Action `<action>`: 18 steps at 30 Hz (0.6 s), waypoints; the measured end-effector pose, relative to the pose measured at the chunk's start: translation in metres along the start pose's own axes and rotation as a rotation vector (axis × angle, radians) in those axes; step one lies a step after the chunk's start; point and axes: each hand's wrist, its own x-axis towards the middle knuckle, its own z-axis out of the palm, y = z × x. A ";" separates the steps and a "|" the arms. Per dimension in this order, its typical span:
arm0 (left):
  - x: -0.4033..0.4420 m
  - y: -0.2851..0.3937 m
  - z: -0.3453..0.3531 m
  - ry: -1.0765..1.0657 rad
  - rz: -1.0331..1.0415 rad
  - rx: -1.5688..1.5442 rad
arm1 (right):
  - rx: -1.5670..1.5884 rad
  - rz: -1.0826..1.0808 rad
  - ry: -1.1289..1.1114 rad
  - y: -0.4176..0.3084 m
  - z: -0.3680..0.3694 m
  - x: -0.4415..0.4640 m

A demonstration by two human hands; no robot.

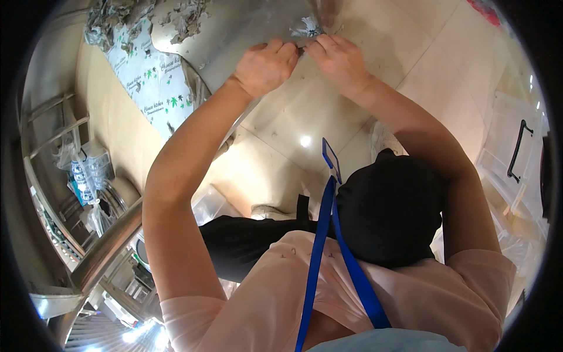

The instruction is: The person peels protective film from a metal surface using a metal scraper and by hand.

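Note:
My left hand is closed, its fingers curled at the edge of a shiny grey metal surface. Close beside it, my right hand is also closed in a pinch. A small dark strip shows between the fingertips of both hands; what each one grips is mostly hidden. Just beyond the fingers sits a crumpled whitish scrap. To the left, a white printed sheet with green leaves and lettering lies along the metal. Torn, crumpled grey scraps cling to the metal surface.
Pale floor tiles spread below my hands. On the left stand a metal rack and a rail, with bagged items beside them. A clear plastic bin with a black handle is at right. A blue lanyard hangs from my neck.

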 end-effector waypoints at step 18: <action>0.006 -0.023 0.004 0.073 0.058 -0.083 | 0.076 0.156 -0.058 -0.005 0.011 0.013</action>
